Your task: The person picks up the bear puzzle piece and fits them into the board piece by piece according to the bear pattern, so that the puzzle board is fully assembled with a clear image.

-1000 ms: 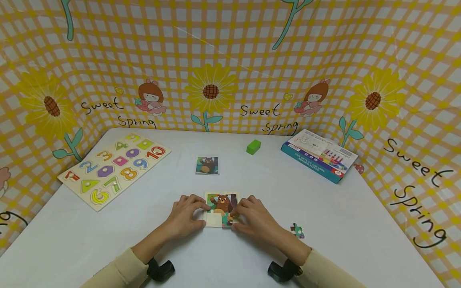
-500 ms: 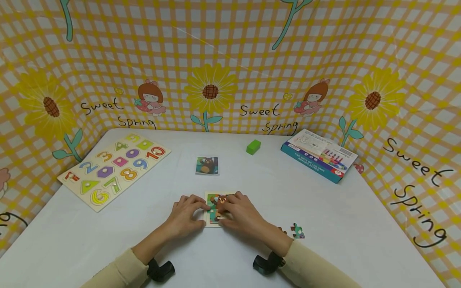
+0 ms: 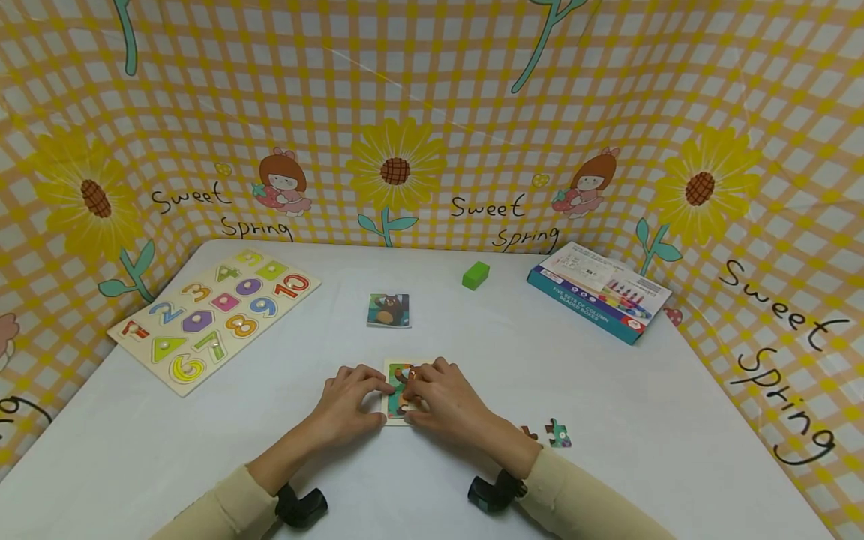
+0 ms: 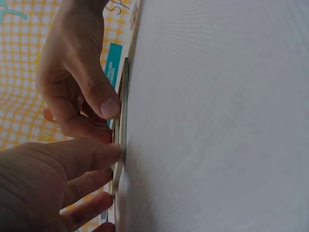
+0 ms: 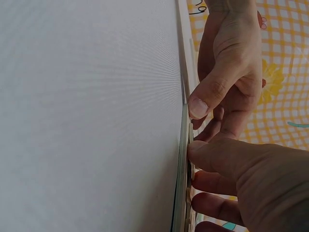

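Observation:
A small bear puzzle board (image 3: pixel 385 379) lies flat on the white table in front of me. My left hand (image 3: pixel 347 405) holds its left edge, with the thumb low and the fingers at the upper side. Over the board's lower part, my right hand (image 3: pixel 448 401) pinches a green-and-brown puzzle piece (image 3: pixel 394 406) at the lower left of the picture. That hand hides the board's right half. In the left wrist view, the thumb (image 4: pixel 107 153) presses against the board's thin edge (image 4: pixel 124 108). The right thumb (image 5: pixel 199 150) sits right at the board in the right wrist view.
Two loose puzzle pieces, one brown (image 3: pixel 529 433) and one green (image 3: pixel 559 433), lie right of my right wrist. Behind the board is a bear picture card (image 3: pixel 388 309). A number board (image 3: pixel 223 319), green block (image 3: pixel 475 275) and teal box (image 3: pixel 597 292) stand farther back.
My right hand has slid left with the puzzle piece, from the board's lower right to the lower-left space that was bare. A second loose piece has come into view. My left hand stays put.

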A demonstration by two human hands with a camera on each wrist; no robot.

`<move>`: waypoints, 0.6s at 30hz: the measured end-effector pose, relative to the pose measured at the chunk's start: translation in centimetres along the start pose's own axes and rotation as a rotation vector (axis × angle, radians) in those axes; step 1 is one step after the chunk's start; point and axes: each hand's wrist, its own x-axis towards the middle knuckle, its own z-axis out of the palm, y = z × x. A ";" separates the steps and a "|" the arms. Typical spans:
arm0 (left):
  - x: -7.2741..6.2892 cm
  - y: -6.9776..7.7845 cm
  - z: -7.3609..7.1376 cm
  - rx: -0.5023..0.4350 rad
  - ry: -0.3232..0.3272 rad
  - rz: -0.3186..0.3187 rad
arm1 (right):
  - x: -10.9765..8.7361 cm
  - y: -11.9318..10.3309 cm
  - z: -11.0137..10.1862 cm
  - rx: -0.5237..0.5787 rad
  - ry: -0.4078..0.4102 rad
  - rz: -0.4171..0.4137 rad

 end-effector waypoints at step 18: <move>0.1 0.4 0.5 -0.018 0.069 -0.022 | 0.1 0.0 0.0 0.010 0.019 -0.006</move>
